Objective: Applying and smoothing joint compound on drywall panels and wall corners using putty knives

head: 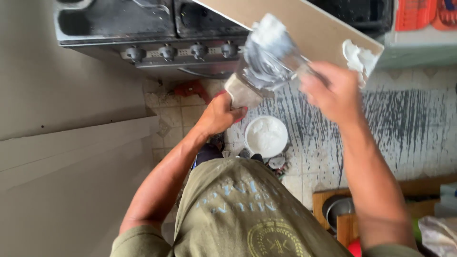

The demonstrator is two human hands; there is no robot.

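Note:
My left hand (220,115) grips the red handle of a small flat scraper (243,93), whose blade points up and is coated with white paste. My right hand (333,90) holds a blurred metal trowel (269,57) loaded with white paste, its blade meeting the scraper's blade. Both tools are held above a round white bucket of paste (265,136) standing on the floor. Just behind the hands a large beige tile (314,26) leans at an angle, with a lump of white paste (360,57) at its right corner.
A dark stove (143,33) with several knobs stands at the top. The floor (404,119) to the right is covered in combed grey adhesive. Pale boards (71,157) lie at the left. A wooden crate (328,200) with a metal pot sits lower right.

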